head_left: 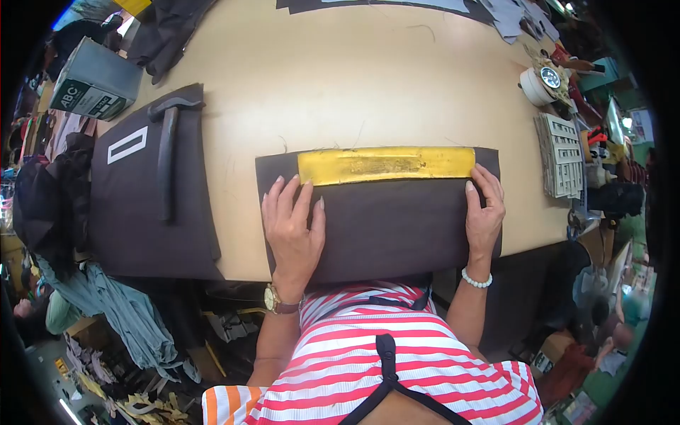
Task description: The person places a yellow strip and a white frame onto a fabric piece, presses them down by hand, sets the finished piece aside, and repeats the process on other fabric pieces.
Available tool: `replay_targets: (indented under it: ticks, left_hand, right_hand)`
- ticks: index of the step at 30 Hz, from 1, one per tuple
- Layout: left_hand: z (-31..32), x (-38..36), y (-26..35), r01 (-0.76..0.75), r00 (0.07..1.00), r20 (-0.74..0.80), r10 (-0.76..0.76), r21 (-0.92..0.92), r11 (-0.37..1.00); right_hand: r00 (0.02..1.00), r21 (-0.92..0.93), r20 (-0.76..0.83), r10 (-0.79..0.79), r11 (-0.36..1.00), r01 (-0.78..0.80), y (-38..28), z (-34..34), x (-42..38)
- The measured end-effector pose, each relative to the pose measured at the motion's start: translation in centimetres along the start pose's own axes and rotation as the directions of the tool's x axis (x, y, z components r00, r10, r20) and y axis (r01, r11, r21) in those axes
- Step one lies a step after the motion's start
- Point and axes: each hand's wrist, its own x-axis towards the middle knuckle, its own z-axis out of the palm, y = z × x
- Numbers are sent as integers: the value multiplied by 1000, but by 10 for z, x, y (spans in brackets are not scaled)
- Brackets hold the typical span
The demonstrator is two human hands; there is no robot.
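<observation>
A long yellow strip (386,165) with worn, dark marks lies flat along the far edge of a piece of dark fabric (397,227) on the table in front of me. My left hand (294,223) rests on the fabric with fingers spread, its fingertips at the strip's left end. At the other end, my right hand (486,209) has its fingers stretched out and thumb apart, fingertips against the strip's right corner. Neither hand is closed around anything.
To the left lies a stack of dark fabric (142,227) bearing a hammer (167,163) and a white rectangular frame (127,144). A metal can (97,79) stands behind it. Grey-white cut-out cards (562,156) and a round white item with a dial (544,81) sit at right.
</observation>
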Motion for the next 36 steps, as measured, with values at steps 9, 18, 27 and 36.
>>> replay_targets:
  ticks: [9, 18, 27, 36]
  left_hand:
    - [0, 1, 1, 4, 1000, 15, -4, 23, 1000]
    - [-2, 2, 3, 28, 998, 60, -30, 29, 999]
    - [-4, 1, 5, 47, 994, 95, -51, 49, 998]
    - [-4, 1, 6, 53, 993, 100, -55, 25, 998]
  right_hand:
    - [1000, -14, -7, 4, 1000, -4, -1, 1, 0]
    - [998, -16, -41, -47, 999, 47, -4, 0, 1]
    - [999, -14, -41, -19, 1000, 18, -3, 0, 0]
    - [999, -54, -43, -26, 998, 24, 0, 1, 0]
